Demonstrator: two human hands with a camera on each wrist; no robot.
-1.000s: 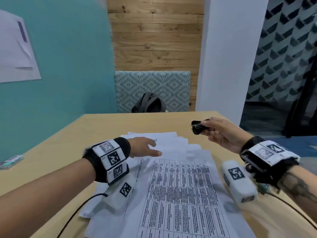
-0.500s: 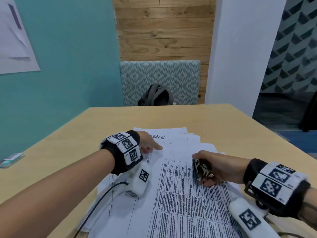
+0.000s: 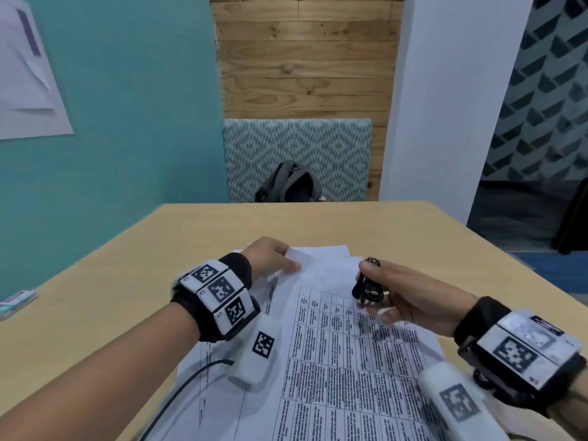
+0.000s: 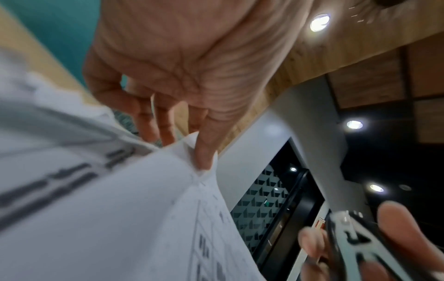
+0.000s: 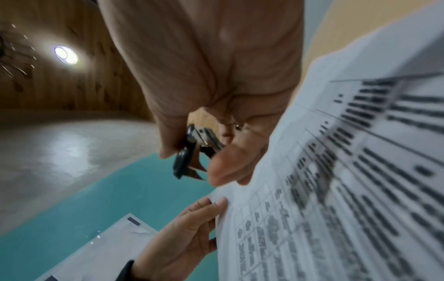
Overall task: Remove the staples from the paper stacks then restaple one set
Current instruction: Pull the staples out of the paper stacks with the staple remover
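A spread of white printed paper stacks [image 3: 334,351] lies on the wooden table [image 3: 350,224] in front of me. My left hand [image 3: 273,259] pinches the top left corner of the uppermost sheet [image 4: 204,167] between thumb and fingers, lifting it slightly. My right hand [image 3: 391,297] grips a black staple remover [image 3: 367,286] with metal claws, held just above the paper, right of the pinched corner. In the right wrist view the staple remover [image 5: 190,154] sits between thumb and fingers with its claws pointing toward the left hand [image 5: 192,233]. No staple is visible.
A small flat packet [image 3: 17,302] lies at the table's left edge by the teal wall. A patterned chair back [image 3: 299,154] with a grey backpack [image 3: 289,184] stands beyond the far edge. A black cable [image 3: 178,393] trails from my left wrist over the papers.
My right hand brought the staple remover down from the air to just above the papers. My left hand moved from resting on the sheets to pinching the top corner.
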